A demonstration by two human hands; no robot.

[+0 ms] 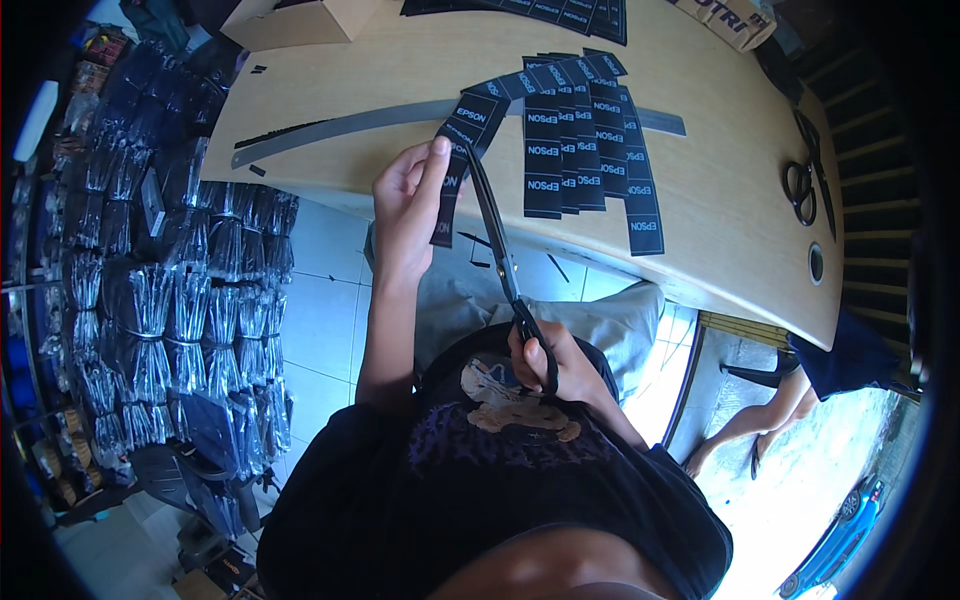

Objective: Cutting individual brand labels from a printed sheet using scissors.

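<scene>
My left hand (408,212) pinches a black strip of printed labels (478,118) between thumb and fingers, just over the table's near edge. The strip hangs down past the fingers. My right hand (566,362) grips the handles of long black scissors (492,212) close to my body. Their blades point up and away, with the tips at the strip beside my left thumb. Whether the blades are cutting through it, I cannot tell. Several more label strips (543,150) lie fanned out to the right. A long metal ruler (350,126) runs beneath the strips.
A second pair of black scissors (798,190) lies at the table's right side, near a round hole (816,263). Dark label sheets (520,12) and an open cardboard box (300,22) are at the far side. Plastic-wrapped bundles (145,300) fill the left. Another person's legs (755,425) show at right.
</scene>
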